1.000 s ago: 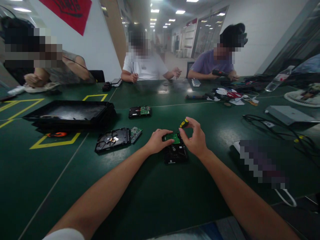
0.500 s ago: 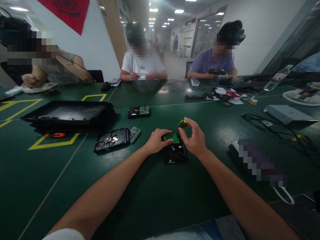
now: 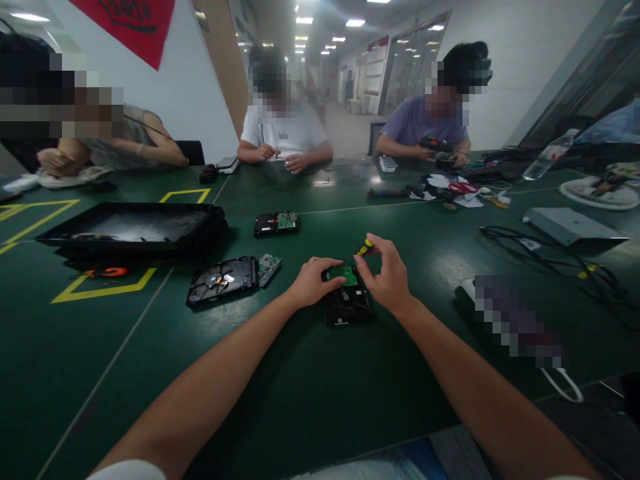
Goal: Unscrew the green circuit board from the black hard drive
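Observation:
A black hard drive with a green circuit board on top lies on the green table in front of me. My left hand rests on the drive's left side, fingers curled against the board. My right hand pinches a small screwdriver with a yellow and black handle, held upright over the board's far right corner.
An opened hard drive with a loose green board lies to the left, another drive further back. A stack of black trays stands at the left. Cables and a grey box lie at the right. Three people sit across the table.
My hands have stayed on the drive; the screwdriver handle has shifted slightly between my right fingers. The person in white has brought both hands together.

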The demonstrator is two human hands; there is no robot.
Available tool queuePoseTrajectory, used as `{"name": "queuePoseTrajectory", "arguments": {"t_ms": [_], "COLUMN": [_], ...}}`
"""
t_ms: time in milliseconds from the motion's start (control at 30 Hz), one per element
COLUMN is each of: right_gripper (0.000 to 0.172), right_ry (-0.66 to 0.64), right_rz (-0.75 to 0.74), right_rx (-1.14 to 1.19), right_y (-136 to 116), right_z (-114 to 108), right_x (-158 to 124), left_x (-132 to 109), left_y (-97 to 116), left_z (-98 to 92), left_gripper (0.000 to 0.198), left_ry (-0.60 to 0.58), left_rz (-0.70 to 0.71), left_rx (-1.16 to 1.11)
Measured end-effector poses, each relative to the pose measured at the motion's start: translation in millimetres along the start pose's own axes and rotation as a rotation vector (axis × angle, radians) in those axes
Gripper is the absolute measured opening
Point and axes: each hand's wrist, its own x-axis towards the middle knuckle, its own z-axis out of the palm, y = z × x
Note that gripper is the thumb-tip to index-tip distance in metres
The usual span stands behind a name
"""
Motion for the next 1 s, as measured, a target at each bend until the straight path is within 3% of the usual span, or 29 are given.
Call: {"name": "queuePoseTrajectory", "arguments": {"t_ms": [267,500,733,1000], "right_gripper": [0.063,0.065,0.062,0.067], "right_ry": [-0.005,-0.035,0.025,0.007], "right_rz": [0.03,-0.066,0.006,-0.064], "right_rx": [-0.01,-0.032,0.015,-0.002], "right_y": [1.8,6.8,4.5,0.9], "right_z": [3.2,1.5,5.8,1.6], "right_x": [-2.5,-1.7,-4.4,-0.3], "left_x": [-0.6,-0.9,-0.1,-0.9], "left_y": [2.9,-0.8,0.1,0.1], "left_z": [-2.2,-0.2,-0.7,-0.1], "left_gripper": [0.049,0.05,0.049,0.049], "left_ry": [0.005,0.013,0.006,0.023], "left_rz": [0.004,0.006,0.009,0.011], "left_rx": [0.002,-0.002,-0.001,-0.003]}}
